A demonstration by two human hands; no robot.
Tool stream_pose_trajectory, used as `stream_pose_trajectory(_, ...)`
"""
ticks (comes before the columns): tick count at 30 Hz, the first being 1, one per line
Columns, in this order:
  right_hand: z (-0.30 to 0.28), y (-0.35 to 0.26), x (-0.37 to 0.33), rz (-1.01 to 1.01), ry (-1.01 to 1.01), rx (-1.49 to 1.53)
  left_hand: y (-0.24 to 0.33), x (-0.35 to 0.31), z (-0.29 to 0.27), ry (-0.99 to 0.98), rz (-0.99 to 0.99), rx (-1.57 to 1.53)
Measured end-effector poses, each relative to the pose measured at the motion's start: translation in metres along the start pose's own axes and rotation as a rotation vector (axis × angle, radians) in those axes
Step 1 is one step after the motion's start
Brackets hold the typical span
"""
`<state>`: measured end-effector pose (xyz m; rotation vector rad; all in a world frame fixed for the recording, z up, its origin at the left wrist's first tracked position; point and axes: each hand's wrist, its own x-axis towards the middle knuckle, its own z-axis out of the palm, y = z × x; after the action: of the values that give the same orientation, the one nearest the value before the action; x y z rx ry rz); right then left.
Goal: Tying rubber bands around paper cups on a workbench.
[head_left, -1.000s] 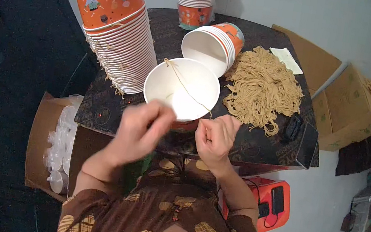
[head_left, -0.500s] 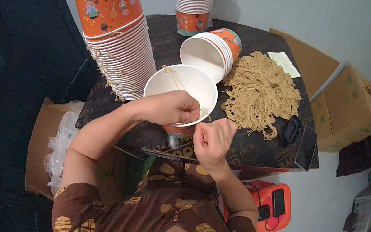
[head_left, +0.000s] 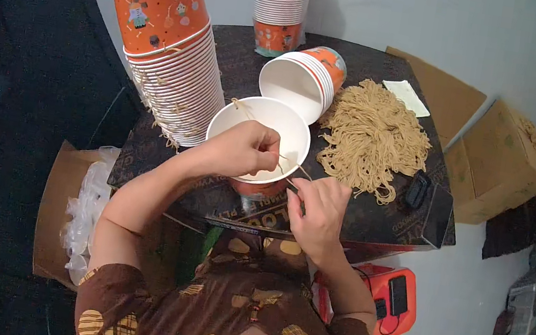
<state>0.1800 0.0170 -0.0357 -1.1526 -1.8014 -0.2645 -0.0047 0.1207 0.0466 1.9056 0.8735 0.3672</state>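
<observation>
A paper bucket (head_left: 295, 126), white inside and orange outside, stands upright at the table's near edge. A tan cord (head_left: 242, 106) is knotted at its far-left rim and runs down inside toward my left hand. Over the bucket's mouth, my left hand (head_left: 250, 147) pinches a length of the cord with thumb and forefinger. Just outside the near-right rim, my right hand (head_left: 320, 210) has its thumb and fingers closed on the cord by the rim. A short loose stretch of cord shows between both hands. My left hand covers part of the bucket's inside.
Left stands a tall leaning stack of nested buckets (head_left: 176, 84) with cord along the rims. Behind are another stack (head_left: 280, 3) and several buckets lying sideways (head_left: 327, 72). A heap of tan cords (head_left: 376, 139) lies right, near a black box (head_left: 439, 217). Cardboard boxes (head_left: 501, 161) flank the table.
My left hand has lifted slightly and drawn back left from the rim. The right hand has shifted a little right and down, with more cord showing between them.
</observation>
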Motion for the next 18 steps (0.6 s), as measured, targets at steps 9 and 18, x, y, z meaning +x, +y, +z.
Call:
stream_pose_trajectory(9,0.003,-0.003,0.005,-0.044,-0.012,0.061,0.009,-0.01,0.015,0.086,0.01,-0.453)
stream_pose_trajectory(18,-0.004,0.001,0.007,-0.017,-0.088,0.197,-0.001,-0.001,0.019,0.01,-0.015,-0.532)
